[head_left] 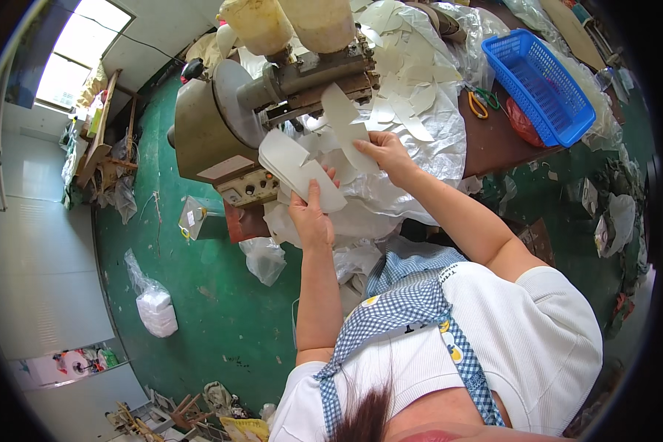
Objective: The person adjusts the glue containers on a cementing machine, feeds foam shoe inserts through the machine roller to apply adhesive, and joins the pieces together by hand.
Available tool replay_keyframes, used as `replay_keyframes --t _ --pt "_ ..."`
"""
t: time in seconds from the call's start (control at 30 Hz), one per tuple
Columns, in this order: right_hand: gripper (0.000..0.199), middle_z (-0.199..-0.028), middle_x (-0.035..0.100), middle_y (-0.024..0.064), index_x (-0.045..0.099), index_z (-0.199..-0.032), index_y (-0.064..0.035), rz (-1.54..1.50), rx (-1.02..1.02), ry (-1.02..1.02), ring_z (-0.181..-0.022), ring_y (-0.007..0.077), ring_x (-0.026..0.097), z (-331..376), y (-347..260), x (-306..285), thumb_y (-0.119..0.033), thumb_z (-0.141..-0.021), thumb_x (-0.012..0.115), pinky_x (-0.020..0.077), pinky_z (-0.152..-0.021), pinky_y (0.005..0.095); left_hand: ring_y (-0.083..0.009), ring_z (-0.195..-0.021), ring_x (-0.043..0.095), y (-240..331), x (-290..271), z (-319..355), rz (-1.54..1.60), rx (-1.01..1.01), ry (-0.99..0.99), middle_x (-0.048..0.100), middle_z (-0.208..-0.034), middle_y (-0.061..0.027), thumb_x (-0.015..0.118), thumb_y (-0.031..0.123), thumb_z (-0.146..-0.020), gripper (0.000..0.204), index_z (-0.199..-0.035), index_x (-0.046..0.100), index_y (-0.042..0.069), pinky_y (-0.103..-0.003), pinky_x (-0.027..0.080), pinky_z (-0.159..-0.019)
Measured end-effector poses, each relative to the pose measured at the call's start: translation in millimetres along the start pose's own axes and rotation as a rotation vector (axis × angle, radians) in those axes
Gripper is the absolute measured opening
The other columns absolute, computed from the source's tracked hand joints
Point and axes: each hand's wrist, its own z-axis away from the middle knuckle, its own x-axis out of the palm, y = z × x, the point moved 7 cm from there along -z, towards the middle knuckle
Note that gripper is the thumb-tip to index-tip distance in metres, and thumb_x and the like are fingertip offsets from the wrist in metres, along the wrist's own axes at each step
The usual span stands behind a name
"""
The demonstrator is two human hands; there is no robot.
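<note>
My left hand [314, 215] is closed on a small stack of white cut-out pieces [296, 166], thin and flat with rounded ends and a notch in one edge. The thumb lies on top of the stack. My right hand [392, 156] pinches one long white piece [342, 121] by its near end. That piece stands up at a tilt, its far end close to the machine's working arm [309, 82]. The two hands are apart, just in front of the olive-green machine [199, 136]. More loose white pieces [405, 110] lie spread behind my right hand.
Two yellowed tubs [256, 23] sit on top of the machine. Clear plastic sheeting [438, 158] covers part of the brown table [486, 151]. At the right are orange-handled scissors [477, 105] and a blue plastic basket [539, 88]. A plastic-wrapped white bundle [156, 312] lies on the green floor.
</note>
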Motion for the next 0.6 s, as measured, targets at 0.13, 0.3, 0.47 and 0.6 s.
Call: replay_keyframes --t 0.13,0.3,0.47,0.6 --pt "0.029 -0.086 0.066 0.0078 0.065 -0.098 0.0043 -0.106 0.133 0.092 -0.073 0.0125 0.062 -33 24 -12 -0.021 -0.084 0.066 0.0501 -0.062 0.0266 -0.0284 -0.106 0.059 -2 1 7 0.051 -0.108 -0.020 0.055 -0.119 -0.0164 0.040 0.012 -0.098 0.033 -0.126 0.040 -0.004 -0.040 0.053 -0.087" --pt "0.046 -0.096 0.065 0.0085 0.060 -0.105 -0.0003 -0.157 0.283 0.027 -0.081 0.0168 0.065 -42 -6 11 -0.043 -0.086 0.060 0.0475 -0.064 0.0269 -0.0288 -0.102 0.061 -7 9 -1 0.007 -0.077 -0.088 0.058 -0.114 -0.0155 0.044 0.011 -0.096 0.030 -0.122 0.046 -0.005 -0.039 0.055 -0.083" --pt "0.043 -0.079 0.061 0.0031 0.061 -0.096 -0.0045 0.376 0.195 -0.227 -0.062 0.0081 0.051 -5 9 26 -0.045 -0.082 0.066 0.0399 -0.053 0.0217 -0.0194 -0.082 0.066 -7 6 -8 -0.263 -0.002 -0.014 0.067 -0.094 -0.0083 0.063 0.004 -0.085 0.019 -0.104 0.062 -0.001 -0.030 0.054 -0.073" --pt "0.022 -0.065 0.058 -0.0002 0.064 -0.085 -0.0024 0.277 0.013 -0.215 -0.060 0.0066 0.051 5 -9 34 -0.024 -0.082 0.069 0.0404 -0.052 0.0223 -0.0148 -0.078 0.064 -8 14 -10 -0.303 0.099 -0.024 0.067 -0.090 -0.0056 0.066 0.003 -0.082 0.019 -0.101 0.063 0.001 -0.027 0.052 -0.072"
